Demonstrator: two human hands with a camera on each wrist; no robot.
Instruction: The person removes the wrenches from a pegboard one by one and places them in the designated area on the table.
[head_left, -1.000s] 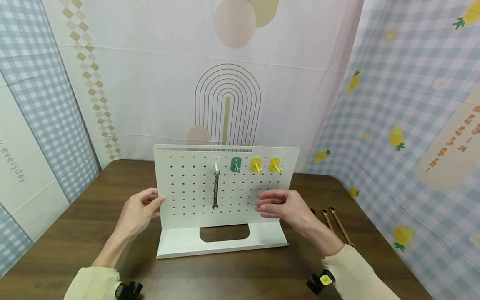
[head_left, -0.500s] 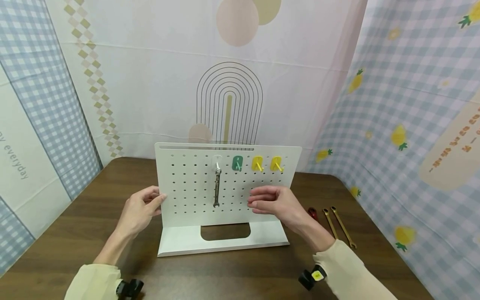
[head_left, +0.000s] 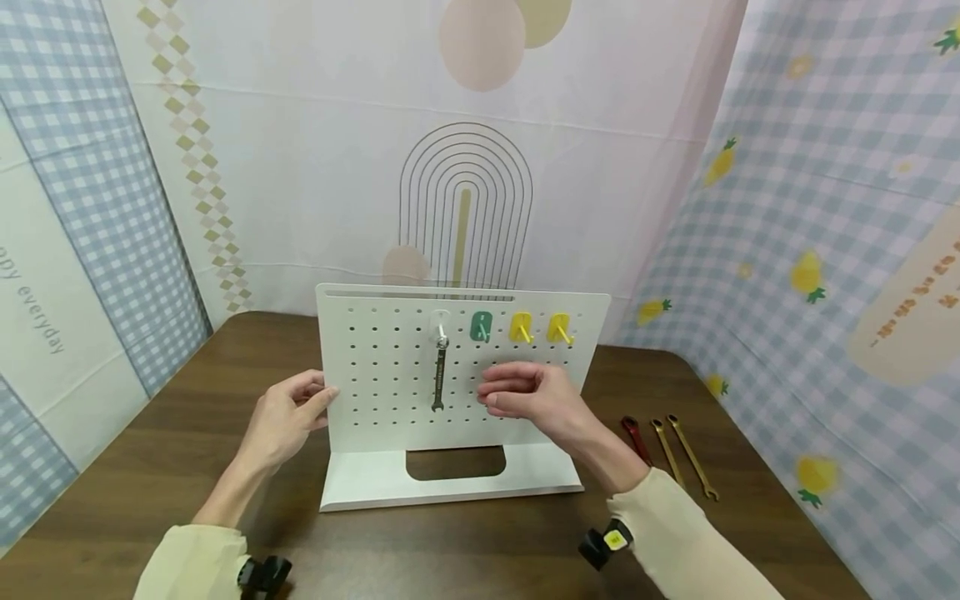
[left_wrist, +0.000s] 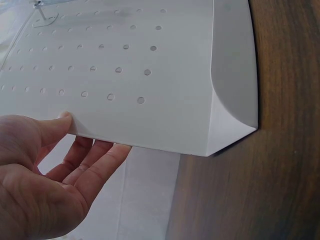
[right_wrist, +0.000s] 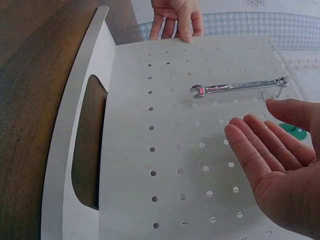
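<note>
A white pegboard [head_left: 375, 433] stands upright on its base on the table. My left hand [head_left: 281, 421] grips its left edge, the thumb on the front face and the fingers behind, as the left wrist view shows. A silver combination wrench [head_left: 440, 375] hangs by its ring end from the white hook [head_left: 441, 323]. To the right of the wrench, my right hand [head_left: 540, 400] is held before the board, fingers extended and nothing in it. In the right wrist view its fingertips [right_wrist: 235, 131] point toward the wrench and partly cover the green hook [right_wrist: 294, 131].
Right of the white hook are a green hook [head_left: 482, 327] and two yellow hooks [head_left: 521, 327], all bare. On the table at the right lie a red wrench [head_left: 636, 437] and two gold wrenches [head_left: 693, 458]. Patterned cloth [head_left: 300, 167] hangs behind the table.
My right hand has moved left across the front of the board toward the hanging wrench, uncovering the red wrench on the table. The left hand has kept its grip on the edge.
</note>
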